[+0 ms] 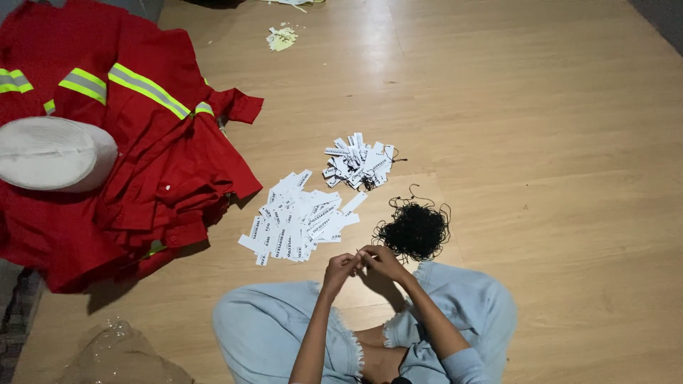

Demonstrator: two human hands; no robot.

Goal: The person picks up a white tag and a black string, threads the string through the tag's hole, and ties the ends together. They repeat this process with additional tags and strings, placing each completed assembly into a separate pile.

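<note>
While the person sits cross-legged on the wooden floor point(555, 142), both hands meet just above the knees, w/ fingers pinched together on smth very small. It is too small to tell what it is, maybe a thin string or a tag. The left hand point(340, 268) and the right hand point(383, 260) touch each other at the fingertips, both closed around that little item.

Just beyond the right hand lies a tangle of black strings point(414, 229), a loose round heap w/ some ends sticking out. To the left of it, near the left hand, is a spread pile of white paper tags point(299, 219) w/ black print, lying flat and overlapping. A bit farther from the person is a smaller pile of tags point(358, 162), these seem to have strings on them already.

The legs are in light blue jeans point(265, 328) w/ frayed edges.

Far left on the floor is a heap of red work clothes point(153, 153) w/ yellow-grey reflective stripes. On top of them, at the left edge, rests a white round hat point(53, 153). Some pale paper scraps point(282, 37) lie at the top, well apart from all the rest.
</note>
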